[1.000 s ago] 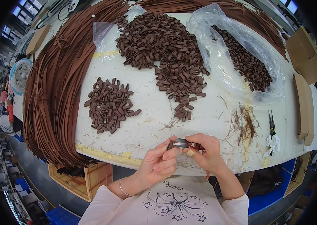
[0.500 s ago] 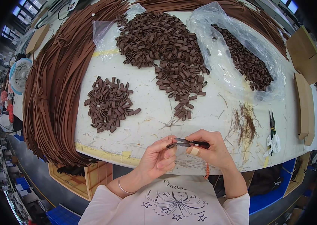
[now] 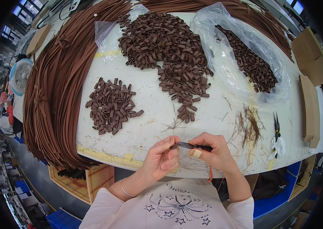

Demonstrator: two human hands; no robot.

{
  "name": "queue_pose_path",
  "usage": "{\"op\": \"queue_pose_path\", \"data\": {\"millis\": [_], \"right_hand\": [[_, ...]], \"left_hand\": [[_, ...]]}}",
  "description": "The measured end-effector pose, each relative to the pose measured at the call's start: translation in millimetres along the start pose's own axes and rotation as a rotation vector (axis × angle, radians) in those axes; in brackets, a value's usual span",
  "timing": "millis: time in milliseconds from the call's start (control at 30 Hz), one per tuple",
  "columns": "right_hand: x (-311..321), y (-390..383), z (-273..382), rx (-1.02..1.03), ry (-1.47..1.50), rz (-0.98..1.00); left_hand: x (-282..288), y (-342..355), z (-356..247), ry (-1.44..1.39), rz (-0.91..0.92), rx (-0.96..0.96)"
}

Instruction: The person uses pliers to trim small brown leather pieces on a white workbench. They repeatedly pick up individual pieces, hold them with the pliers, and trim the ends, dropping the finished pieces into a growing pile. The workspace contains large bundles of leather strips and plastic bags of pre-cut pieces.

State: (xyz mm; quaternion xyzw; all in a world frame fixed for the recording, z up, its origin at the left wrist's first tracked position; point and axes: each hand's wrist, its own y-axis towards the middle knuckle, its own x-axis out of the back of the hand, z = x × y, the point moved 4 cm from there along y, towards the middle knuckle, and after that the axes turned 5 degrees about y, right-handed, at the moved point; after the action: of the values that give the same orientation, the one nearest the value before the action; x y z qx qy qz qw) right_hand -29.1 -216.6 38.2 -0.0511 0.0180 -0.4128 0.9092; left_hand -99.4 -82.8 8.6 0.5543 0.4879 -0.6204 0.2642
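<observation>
Hands [image 3: 190, 154], two; loop heaps [image 3: 112, 105], three.

Bare bench [image 3: 146, 131] lies open along the near edge, between the small pile of brown loops [image 3: 112, 105] on the left and the tuft of brown trimmings [image 3: 250, 124] on the right. The left edge is blocked by hanging brown strips [image 3: 56, 87]. Toward the far edge the large loop heap [image 3: 167, 49] and the clear plastic bag [image 3: 245, 57] bar the way. Small snips [image 3: 276, 128] lie near the right edge.
</observation>
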Motion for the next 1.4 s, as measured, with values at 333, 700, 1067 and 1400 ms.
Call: {"op": "queue_pose_path", "data": {"millis": [333,700,1067,1400], "right_hand": [[3.9,-0.6,-9.3,0.061,-0.009,-0.116],[-37.9,34.6,-7.5,0.260,-1.114,-0.134],[87.7,-68.9,6.7,-0.258,-1.268,-0.558],[35.0,-13.6,10.6,-0.054,-1.030,-0.425]], "left_hand": [[-3.0,-2.1,-9.6,0.112,-0.158,-0.090],[5.2,-26.7,-112.5,1.023,-0.467,-0.614],[-19.3,-33.2,-129.7,2.162,-0.733,-1.079],[-34.5,49.0,-67.0,2.496,-0.045,-0.825]]}}
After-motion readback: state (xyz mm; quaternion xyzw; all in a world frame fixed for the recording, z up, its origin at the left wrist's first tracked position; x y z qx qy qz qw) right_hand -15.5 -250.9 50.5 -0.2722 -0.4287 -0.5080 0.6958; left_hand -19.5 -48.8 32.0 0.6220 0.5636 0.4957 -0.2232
